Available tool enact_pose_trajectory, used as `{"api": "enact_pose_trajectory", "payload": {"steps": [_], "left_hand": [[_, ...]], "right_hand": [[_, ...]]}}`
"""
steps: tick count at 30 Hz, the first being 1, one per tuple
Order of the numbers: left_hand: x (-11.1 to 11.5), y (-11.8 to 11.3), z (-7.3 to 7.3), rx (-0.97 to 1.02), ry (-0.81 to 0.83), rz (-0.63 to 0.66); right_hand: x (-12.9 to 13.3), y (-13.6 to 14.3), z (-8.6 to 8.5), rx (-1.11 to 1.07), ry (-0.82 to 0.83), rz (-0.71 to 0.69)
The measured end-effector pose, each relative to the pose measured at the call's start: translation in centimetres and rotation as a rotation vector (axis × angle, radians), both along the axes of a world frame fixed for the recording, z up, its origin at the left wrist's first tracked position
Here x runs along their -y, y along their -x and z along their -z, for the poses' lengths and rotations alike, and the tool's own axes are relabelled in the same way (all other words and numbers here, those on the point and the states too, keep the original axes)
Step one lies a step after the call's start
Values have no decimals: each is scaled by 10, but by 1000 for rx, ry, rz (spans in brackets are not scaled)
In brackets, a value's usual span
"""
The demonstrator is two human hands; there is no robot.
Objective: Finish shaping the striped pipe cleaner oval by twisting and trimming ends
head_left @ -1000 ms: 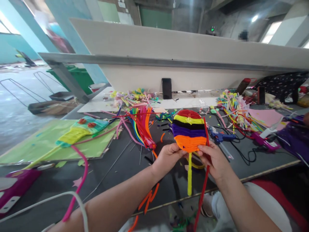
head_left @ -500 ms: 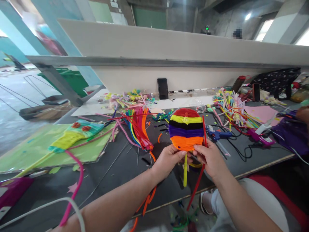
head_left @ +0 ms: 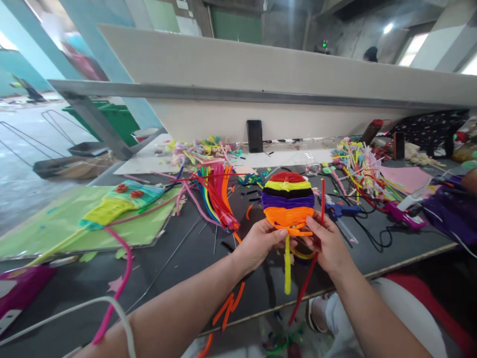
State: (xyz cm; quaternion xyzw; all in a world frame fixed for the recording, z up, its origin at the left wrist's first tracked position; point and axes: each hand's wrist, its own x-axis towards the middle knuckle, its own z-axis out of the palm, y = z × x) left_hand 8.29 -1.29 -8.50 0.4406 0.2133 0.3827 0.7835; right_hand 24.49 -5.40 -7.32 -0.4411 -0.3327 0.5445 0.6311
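Between my hands is a rounded piece of striped pipe-cleaner work (head_left: 287,199), banded red, yellow, black, purple and orange from top to bottom. My left hand (head_left: 263,241) pinches its lower left edge. My right hand (head_left: 326,241) is closed on the lower right edge, and a red pipe cleaner (head_left: 322,196) runs up and down through its fingers. At the bottom, an orange end sticks out toward the right thumb. A yellow strip (head_left: 287,271) hangs below the orange band. To the left lies a bundle of coloured pipe cleaners (head_left: 218,196).
A yellow-and-teal pipe-cleaner piece (head_left: 119,201) rests on a green sheet (head_left: 22,219) at left. Right of my hands are a blue glue gun (head_left: 343,209), black cables and a magenta glue gun (head_left: 404,215). A phone (head_left: 255,135) leans against the back board.
The orange end at the bottom of the striped piece now stands out by my right thumb. The red pipe cleaner has shifted slightly right, away from the piece. The view has shifted a little.
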Motion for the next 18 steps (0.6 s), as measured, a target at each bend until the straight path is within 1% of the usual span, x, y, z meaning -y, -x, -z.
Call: {"api": "enact_pose_trajectory", "payload": {"steps": [4,7,10,12,15,18], "left_hand": [[-3,2,-2,52,98,31],[-7,3,-2,53,96,-4],[-10,4,0,8,62,-80],[-13,5,1,3,60,-108],[-16,7,2,12,80,-104],[-20,10,2,10,115,-101]], "right_hand": [[-1,-8,-1,30,-42,-33],[-2,-13,-2,48,-62,-68],[-3,-15,-1,37,-48,-81],[-3,-14,0,33,-42,-98],[-1,-13,-2,50,-26,-143],[1,-18,-7,82,41,-179]]}}
